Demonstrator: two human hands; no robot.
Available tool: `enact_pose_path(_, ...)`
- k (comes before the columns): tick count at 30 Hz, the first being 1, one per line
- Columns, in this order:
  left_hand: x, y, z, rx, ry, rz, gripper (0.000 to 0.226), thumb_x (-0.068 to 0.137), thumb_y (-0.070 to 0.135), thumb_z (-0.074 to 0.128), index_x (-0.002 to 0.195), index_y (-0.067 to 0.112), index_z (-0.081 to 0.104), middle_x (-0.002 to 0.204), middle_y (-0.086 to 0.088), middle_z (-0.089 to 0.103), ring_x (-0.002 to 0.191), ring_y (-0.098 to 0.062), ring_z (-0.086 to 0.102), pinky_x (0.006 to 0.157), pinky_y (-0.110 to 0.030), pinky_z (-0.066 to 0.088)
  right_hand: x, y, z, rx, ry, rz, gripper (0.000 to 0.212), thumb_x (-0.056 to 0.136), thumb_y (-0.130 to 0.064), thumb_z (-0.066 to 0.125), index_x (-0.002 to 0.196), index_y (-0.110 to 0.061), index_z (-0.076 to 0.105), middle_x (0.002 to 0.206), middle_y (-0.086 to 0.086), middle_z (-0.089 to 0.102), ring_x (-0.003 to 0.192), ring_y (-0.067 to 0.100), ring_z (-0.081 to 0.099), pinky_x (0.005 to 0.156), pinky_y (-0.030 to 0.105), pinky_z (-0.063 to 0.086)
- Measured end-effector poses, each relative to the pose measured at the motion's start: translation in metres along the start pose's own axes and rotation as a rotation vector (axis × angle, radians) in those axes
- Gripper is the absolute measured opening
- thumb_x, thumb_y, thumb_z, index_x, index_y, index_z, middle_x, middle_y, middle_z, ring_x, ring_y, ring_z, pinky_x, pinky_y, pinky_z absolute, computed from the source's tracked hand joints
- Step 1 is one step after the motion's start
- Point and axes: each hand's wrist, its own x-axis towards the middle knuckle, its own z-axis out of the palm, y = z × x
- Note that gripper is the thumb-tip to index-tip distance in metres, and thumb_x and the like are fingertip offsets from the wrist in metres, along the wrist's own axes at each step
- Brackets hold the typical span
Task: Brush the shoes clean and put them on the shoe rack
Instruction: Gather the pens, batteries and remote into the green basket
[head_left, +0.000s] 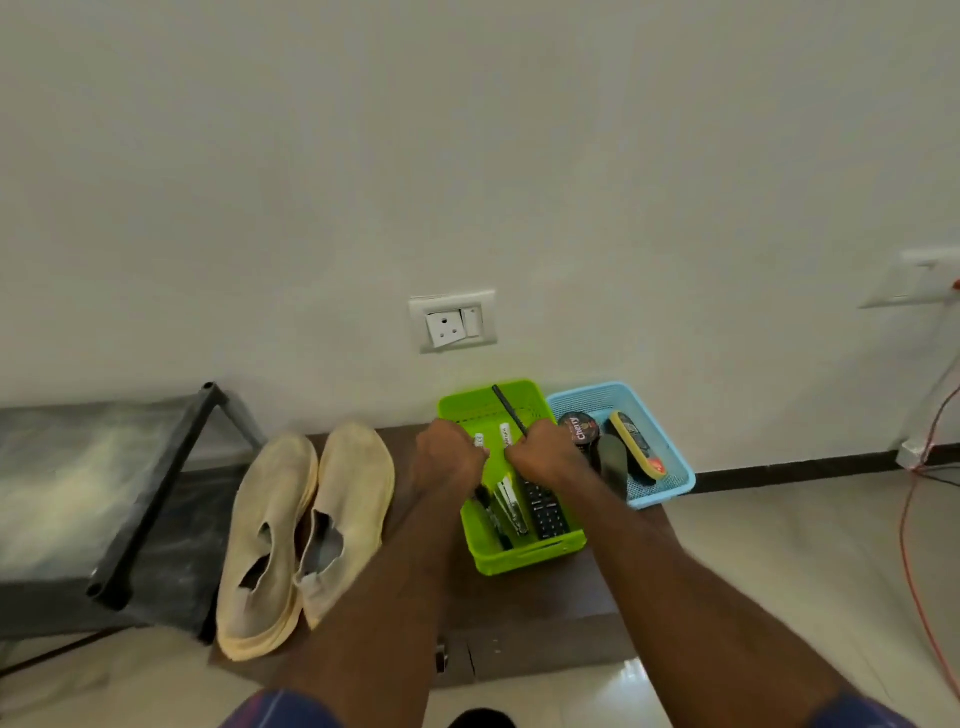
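Two beige slip-on shoes, the left shoe (265, 540) and the right shoe (348, 514), lie side by side on a brown board (545, 618), toes toward the wall. Both my hands reach into a green basket (519, 558) to their right. My left hand (449, 457) is curled over the basket's left side; what it holds is hidden. My right hand (543, 452) grips a thin black stick-like handle (509, 410) that points up toward the wall. A shoe brush (636, 444) lies in a blue basket (670, 483). The black shoe rack (124, 499) stands at the left.
The green basket also holds a black remote (545, 512) and several small tools. A polish tin (582, 428) sits in the blue basket. A wall socket (453, 322) is above the baskets. A red cable (914, 545) runs down the right side across the tiled floor.
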Motion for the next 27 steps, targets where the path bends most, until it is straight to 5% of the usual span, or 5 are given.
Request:
enact_pose_path(4,0.028,-0.002,0.022,0.233,0.035,0.021,0.027,0.074,0.034,0.075,0.094,0.017,0.068,0.102,-0.01,0.071,0.099,-0.032,0.069,0.082,-0.037,0.055,0.032,0.003,0.02,-0.002,-0.01,0.035,0.016,0.082,-0.02,0.063,0.087,-0.004,0.06,0.095,0.018,0.067,0.089,0.032,0.065,0.065,0.029,0.042)
enact_pose_path(8,0.047,0.005,0.035,0.55,0.108,0.129,0.012,0.085,0.022,0.062,0.097,0.02,0.062,0.104,-0.004,0.068,0.109,-0.027,0.06,0.093,-0.04,0.036,0.057,0.002,0.038,-0.021,-0.023,0.066,0.021,0.085,-0.023,0.065,0.077,-0.008,0.053,0.112,0.02,0.068,0.106,0.035,0.065,0.069,0.031,0.044)
enact_pose_path(12,0.058,0.008,0.041,0.734,0.084,0.259,0.015,0.086,0.012,0.057,0.096,0.02,0.063,0.099,-0.003,0.066,0.111,-0.026,0.052,0.099,-0.047,0.029,0.077,0.004,0.043,-0.091,-0.035,0.047,0.035,0.088,-0.028,0.067,0.108,0.001,0.065,0.121,0.02,0.066,0.115,0.034,0.062,0.085,0.036,0.052)
enact_pose_path(17,0.065,0.001,0.043,0.846,0.024,0.342,0.019,0.086,0.012,0.061,0.102,0.021,0.064,0.102,-0.003,0.066,0.114,-0.025,0.051,0.102,-0.049,0.028,0.085,0.002,0.053,-0.134,-0.084,0.003,0.037,0.086,-0.027,0.07,0.108,0.002,0.066,0.119,0.022,0.067,0.113,0.034,0.063,0.084,0.038,0.052)
enact_pose_path(27,0.054,-0.028,0.023,0.344,0.286,0.322,0.022,0.087,0.017,0.059,0.105,0.013,0.07,0.093,-0.014,0.07,0.102,-0.037,0.055,0.083,-0.044,0.04,0.059,0.022,0.038,-0.262,0.04,-0.03,0.03,0.091,-0.016,0.053,0.113,0.001,0.063,0.121,0.021,0.064,0.116,0.035,0.059,0.089,0.036,0.05)
